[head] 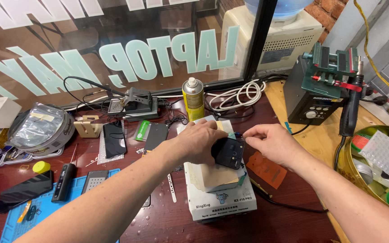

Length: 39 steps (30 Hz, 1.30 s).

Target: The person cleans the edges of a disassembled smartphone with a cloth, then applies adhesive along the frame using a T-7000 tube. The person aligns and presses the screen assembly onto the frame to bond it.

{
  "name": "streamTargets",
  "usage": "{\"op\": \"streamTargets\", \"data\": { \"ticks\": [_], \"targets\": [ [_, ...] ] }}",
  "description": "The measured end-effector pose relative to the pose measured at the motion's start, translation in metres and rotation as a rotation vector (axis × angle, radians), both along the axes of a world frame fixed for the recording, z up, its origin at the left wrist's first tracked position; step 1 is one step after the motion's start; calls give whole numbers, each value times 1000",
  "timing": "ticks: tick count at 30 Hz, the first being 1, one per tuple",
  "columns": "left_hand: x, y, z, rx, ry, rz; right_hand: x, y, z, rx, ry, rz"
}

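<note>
Left hand clamped over the top edge of a small black phone-like device, fingers curled down on it, pinning it flat on the white heating platform at the middle of the worktop. Right hand pinched shut, thumb and forefinger together on something thin at the device's upper right corner; too small to tell whether a tool tip, a tab or a cable. Likely trouble right at that pinch: too hard or too steep a pull, and a snapped or torn thin part; a slip of the left palm, and the device skidding off the tan pad beneath it toward the platform's edge. Possibly warm surface under the fingers too, hence a risk of a flinch and a lost hold. Just right of the platform, an orange card and a dark cable within reach of the right forearm, easy to drag along. Behind the hands, a yellow spray can standing upright, close enough for a lifted elbow to tip. Further left, a black phone, a blue mat with small tools; at the right, a black station and a round tin of parts, well apart.
</note>
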<state>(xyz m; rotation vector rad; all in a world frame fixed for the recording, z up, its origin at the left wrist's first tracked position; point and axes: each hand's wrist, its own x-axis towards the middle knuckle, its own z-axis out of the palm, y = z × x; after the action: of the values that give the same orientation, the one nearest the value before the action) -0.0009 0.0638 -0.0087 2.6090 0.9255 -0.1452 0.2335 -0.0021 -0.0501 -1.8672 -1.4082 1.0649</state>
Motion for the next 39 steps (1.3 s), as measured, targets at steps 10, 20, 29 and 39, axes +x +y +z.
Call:
{"op": "streamTargets", "data": {
  "ticks": [10,20,29,39],
  "targets": [
    [-6,-68,-12,210,-289,143,-2,-6,-2,-46,-225,85],
    [-4,-87,-21,278,-326,234,0,-6,-4,56,-312,142],
    [-2,-88,-32,312,-373,272,-8,-1,3,186,-386,208],
    [-2,-88,-33,376,-417,268,-11,-11,-8,184,-267,98]
  ]
}}
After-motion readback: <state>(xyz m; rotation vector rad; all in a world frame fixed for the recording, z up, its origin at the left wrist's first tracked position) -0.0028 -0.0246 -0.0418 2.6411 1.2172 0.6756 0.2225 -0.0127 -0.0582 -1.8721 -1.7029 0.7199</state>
